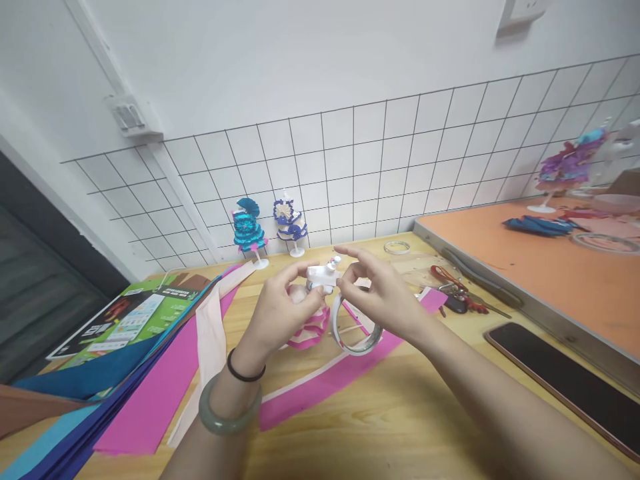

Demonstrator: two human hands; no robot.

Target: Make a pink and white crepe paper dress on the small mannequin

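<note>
My left hand (277, 307) grips a small white dress-form mannequin (320, 275), tilted, with thumb and fingers around its torso. Below that hand hangs the mannequin's ruffled pink-and-white paper skirt (311, 331), partly hidden by my fingers. Close against the torso, my right hand (383, 290) has its thumb and fingers pinched at the edge of a roll of tape (359, 350), its index finger stretched toward the mannequin's neck. The roll dangles under the right hand, over a pink paper strip with a pale edge (310, 397) lying on the wooden table.
Two dressed mini mannequins, one teal (249, 230) and one blue-and-cream (291, 230), stand by the wall grid. Coloured paper strips (155, 393) cover the left. A second tape roll (397, 248), keys (456, 301) and a phone (560, 380) lie right, beside a raised orange surface (540, 267).
</note>
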